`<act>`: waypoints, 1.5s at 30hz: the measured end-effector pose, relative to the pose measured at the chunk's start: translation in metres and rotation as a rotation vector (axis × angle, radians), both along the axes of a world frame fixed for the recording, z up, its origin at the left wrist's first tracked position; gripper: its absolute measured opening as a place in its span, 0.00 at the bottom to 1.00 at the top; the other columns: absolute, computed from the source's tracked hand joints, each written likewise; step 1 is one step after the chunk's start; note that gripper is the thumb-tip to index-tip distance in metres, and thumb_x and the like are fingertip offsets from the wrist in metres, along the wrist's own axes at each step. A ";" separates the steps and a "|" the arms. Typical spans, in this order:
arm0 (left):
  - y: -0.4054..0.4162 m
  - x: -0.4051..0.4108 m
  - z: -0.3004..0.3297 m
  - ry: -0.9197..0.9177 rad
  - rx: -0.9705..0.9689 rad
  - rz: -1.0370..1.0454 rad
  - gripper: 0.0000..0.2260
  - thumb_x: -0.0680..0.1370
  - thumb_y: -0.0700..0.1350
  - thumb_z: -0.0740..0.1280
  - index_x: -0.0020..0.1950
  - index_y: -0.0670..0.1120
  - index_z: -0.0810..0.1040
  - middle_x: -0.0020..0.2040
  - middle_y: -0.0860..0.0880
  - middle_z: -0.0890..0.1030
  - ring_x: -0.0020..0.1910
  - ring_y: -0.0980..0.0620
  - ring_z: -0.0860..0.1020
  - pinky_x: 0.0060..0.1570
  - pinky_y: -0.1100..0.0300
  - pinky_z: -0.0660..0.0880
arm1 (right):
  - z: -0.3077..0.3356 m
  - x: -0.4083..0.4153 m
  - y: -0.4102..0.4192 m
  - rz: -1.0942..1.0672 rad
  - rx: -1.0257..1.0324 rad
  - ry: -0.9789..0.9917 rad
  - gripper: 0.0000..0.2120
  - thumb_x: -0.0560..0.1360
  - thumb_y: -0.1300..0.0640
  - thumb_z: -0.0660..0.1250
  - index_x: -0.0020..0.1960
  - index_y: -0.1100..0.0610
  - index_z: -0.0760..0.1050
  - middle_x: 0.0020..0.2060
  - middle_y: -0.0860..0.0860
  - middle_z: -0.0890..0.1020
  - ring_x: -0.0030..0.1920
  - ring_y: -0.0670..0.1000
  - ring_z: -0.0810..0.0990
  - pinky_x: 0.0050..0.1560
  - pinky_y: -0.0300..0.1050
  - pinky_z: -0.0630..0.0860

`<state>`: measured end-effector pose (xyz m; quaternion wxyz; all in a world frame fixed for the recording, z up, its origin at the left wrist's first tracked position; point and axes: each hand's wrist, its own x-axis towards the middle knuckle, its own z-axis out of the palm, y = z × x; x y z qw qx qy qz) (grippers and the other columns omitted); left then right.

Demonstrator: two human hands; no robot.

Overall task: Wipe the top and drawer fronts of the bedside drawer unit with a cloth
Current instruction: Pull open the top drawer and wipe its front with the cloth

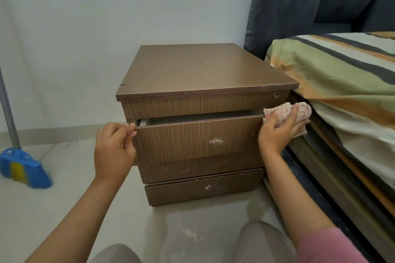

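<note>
Unit: brown wood-grain bedside drawer unit on the pale floor, just left of the bed with striped bedding.
Drawer: middle drawer pulled slightly out.
Left hand: fingers curled round the drawer's left edge.
Right hand: grips a crumpled pink-and-white cloth at the drawer's right edge.
Far left: blue-and-yellow broom head.

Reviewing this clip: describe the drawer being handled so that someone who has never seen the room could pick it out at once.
Start at the brown wood-grain bedside unit standing between the white wall and the striped bed. Its middle drawer sits just below the top front panel that carries a small round lock. Unlike the shut bottom drawer, it is pulled partly out, with the left hand on its left edge and the cloth at its right.
</note>
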<state>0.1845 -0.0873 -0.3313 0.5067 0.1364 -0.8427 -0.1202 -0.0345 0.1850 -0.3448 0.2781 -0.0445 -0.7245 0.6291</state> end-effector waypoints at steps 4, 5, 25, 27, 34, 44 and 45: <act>0.002 0.001 0.001 -0.004 0.007 -0.007 0.06 0.72 0.30 0.69 0.47 0.37 0.83 0.39 0.42 0.77 0.39 0.41 0.75 0.38 0.54 0.71 | 0.004 -0.010 0.017 -0.047 -0.048 0.018 0.27 0.77 0.48 0.56 0.75 0.51 0.56 0.74 0.59 0.57 0.75 0.59 0.53 0.74 0.55 0.53; 0.002 0.000 0.001 -0.004 0.008 -0.008 0.06 0.72 0.30 0.69 0.47 0.37 0.83 0.39 0.42 0.77 0.39 0.41 0.75 0.38 0.54 0.71 | 0.004 -0.009 0.017 -0.061 -0.085 0.017 0.29 0.76 0.44 0.55 0.75 0.50 0.55 0.74 0.58 0.59 0.74 0.58 0.56 0.72 0.57 0.59; 0.002 -0.001 -0.002 0.012 0.012 -0.003 0.06 0.73 0.31 0.69 0.48 0.37 0.83 0.40 0.42 0.78 0.40 0.40 0.75 0.39 0.55 0.71 | -0.035 0.025 -0.020 0.006 -0.145 -0.117 0.30 0.81 0.52 0.52 0.76 0.47 0.39 0.75 0.60 0.38 0.75 0.61 0.41 0.71 0.58 0.54; 0.002 -0.002 -0.002 0.021 0.014 0.000 0.06 0.73 0.31 0.69 0.48 0.37 0.83 0.40 0.42 0.78 0.40 0.41 0.75 0.40 0.57 0.70 | -0.026 0.027 -0.029 0.034 -0.120 -0.042 0.29 0.81 0.50 0.52 0.76 0.48 0.39 0.75 0.61 0.37 0.75 0.62 0.38 0.72 0.60 0.50; 0.002 -0.002 -0.003 0.005 0.016 0.007 0.06 0.73 0.31 0.69 0.48 0.38 0.83 0.40 0.42 0.77 0.40 0.41 0.75 0.39 0.56 0.69 | -0.041 0.045 -0.057 0.091 0.001 0.060 0.31 0.80 0.52 0.53 0.76 0.52 0.40 0.75 0.62 0.38 0.74 0.61 0.36 0.73 0.61 0.43; 0.002 -0.001 0.001 -0.003 0.038 -0.006 0.05 0.73 0.32 0.70 0.48 0.37 0.83 0.39 0.43 0.77 0.40 0.42 0.75 0.39 0.59 0.67 | -0.042 0.048 -0.048 0.119 -0.019 0.006 0.32 0.80 0.52 0.53 0.76 0.52 0.37 0.74 0.62 0.35 0.74 0.60 0.34 0.72 0.58 0.40; 0.001 -0.001 0.001 -0.003 0.040 -0.008 0.05 0.73 0.32 0.70 0.48 0.37 0.83 0.39 0.43 0.77 0.40 0.43 0.75 0.39 0.60 0.67 | -0.038 0.050 -0.052 0.128 -0.009 0.026 0.32 0.81 0.52 0.54 0.76 0.52 0.37 0.74 0.62 0.35 0.74 0.60 0.33 0.72 0.56 0.40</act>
